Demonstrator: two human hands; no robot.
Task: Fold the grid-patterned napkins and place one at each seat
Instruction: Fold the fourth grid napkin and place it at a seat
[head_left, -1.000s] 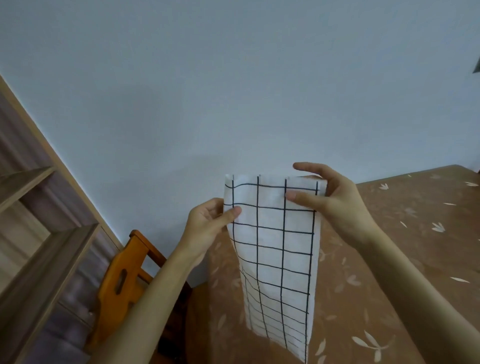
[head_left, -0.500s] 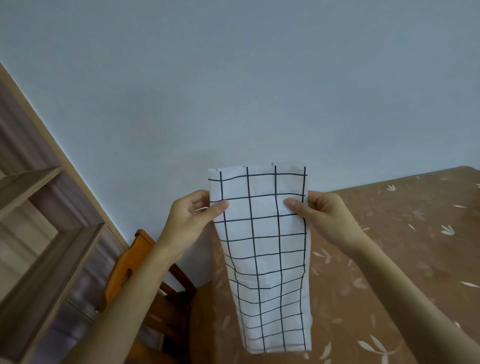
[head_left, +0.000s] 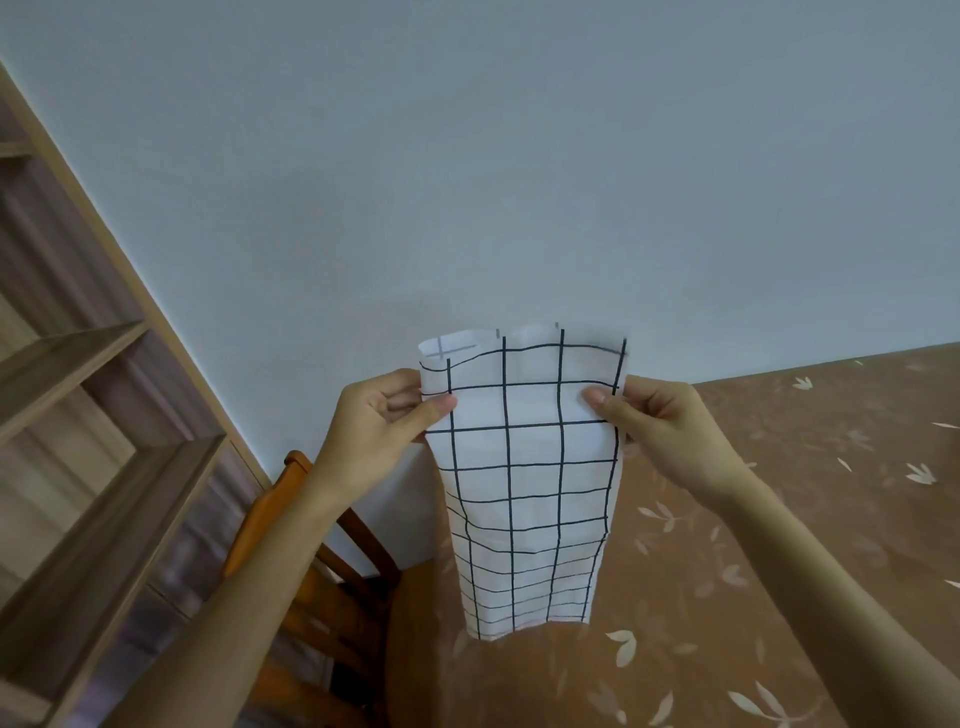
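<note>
Napkin is pinched above the table by both hands; layers could get misaligned if the grip's loosened.

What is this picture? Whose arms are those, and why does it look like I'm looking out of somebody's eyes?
A person wears a camera on their head, so you see what they see. The two arms are theirs. The left hand and the right hand pinch the sides of a white napkin with black grid lines, near its top, and hold it up in the air so it hangs down. Below it is a table with a brown leaf-patterned cover. An orange wooden chair stands at the table's end, and wooden shelves are at the left. Behind is a plain wall.
</note>
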